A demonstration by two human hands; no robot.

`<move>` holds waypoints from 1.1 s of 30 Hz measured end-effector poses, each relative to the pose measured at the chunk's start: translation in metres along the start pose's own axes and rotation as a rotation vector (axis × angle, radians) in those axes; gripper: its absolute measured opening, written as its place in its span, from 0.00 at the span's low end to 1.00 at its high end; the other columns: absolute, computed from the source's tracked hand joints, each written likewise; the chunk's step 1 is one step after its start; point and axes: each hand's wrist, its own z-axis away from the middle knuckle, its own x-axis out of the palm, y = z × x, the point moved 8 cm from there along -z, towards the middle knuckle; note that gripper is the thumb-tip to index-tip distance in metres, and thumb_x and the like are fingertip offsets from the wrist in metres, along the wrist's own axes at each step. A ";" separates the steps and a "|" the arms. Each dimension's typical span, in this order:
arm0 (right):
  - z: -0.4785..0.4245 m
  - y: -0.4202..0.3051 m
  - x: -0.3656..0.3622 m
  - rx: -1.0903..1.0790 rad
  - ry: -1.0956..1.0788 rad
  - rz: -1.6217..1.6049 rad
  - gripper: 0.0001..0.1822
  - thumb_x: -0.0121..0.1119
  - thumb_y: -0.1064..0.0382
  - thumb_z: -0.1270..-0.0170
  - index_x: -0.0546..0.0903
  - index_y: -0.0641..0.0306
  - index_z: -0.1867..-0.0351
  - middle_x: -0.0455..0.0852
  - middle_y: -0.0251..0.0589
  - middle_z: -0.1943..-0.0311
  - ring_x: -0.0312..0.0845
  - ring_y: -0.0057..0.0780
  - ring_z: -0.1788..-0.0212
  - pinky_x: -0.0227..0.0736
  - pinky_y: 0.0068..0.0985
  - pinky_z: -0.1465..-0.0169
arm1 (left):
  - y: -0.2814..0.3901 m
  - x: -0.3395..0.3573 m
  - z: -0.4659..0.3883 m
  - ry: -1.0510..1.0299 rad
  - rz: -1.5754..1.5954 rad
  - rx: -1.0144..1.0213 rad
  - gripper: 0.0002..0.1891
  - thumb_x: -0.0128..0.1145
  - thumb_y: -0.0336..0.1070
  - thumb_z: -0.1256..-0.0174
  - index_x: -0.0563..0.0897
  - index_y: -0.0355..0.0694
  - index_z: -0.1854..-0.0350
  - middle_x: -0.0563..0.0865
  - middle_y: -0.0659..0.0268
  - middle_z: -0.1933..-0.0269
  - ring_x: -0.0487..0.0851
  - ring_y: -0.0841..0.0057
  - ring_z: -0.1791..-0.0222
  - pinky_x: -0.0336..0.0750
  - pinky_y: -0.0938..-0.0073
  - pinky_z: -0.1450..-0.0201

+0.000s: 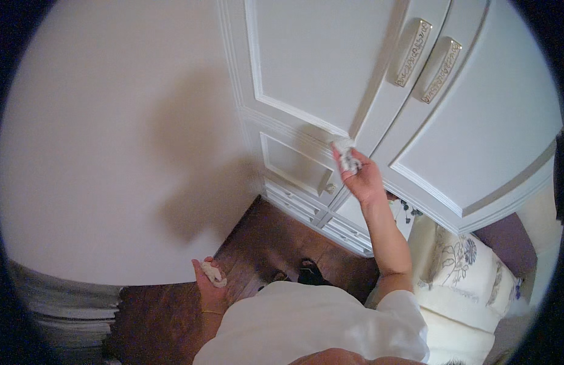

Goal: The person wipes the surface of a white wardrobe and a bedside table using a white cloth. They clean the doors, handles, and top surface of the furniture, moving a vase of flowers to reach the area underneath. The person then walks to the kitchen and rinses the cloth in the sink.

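My right hand (361, 178) holds a crumpled white cloth (345, 153) with dark marks, at the lower moulding of a white panelled wardrobe door (327, 54). Whether the cloth touches the door is hard to tell. Low at my left side, my left hand (211, 283) has its fingers around another bunched, off-white cloth (213, 273). Two ornate metal handles, one on the left door (414, 52) and one on the right door (441, 70), are above and to the right of my right hand. A small cabinet door with a round knob (330, 187) sits below the wardrobe door.
A plain pale wall (104, 137) meets the wardrobe on the left. Dark wooden flooring (250, 232) lies below, with a grey curtain (72, 315) at lower left. On the right are a cream bed or sofa (455, 315) and a flower-patterned cushion (464, 260).
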 end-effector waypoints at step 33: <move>-0.140 0.113 -0.063 0.524 0.019 0.072 0.17 0.54 0.66 0.34 0.70 0.70 0.47 0.75 0.53 0.50 0.75 0.45 0.51 0.78 0.37 0.49 | -0.041 -0.033 0.028 0.150 0.277 0.388 0.22 0.41 0.60 0.28 0.78 0.47 0.60 0.80 0.73 0.73 0.74 0.83 0.81 0.66 0.83 0.85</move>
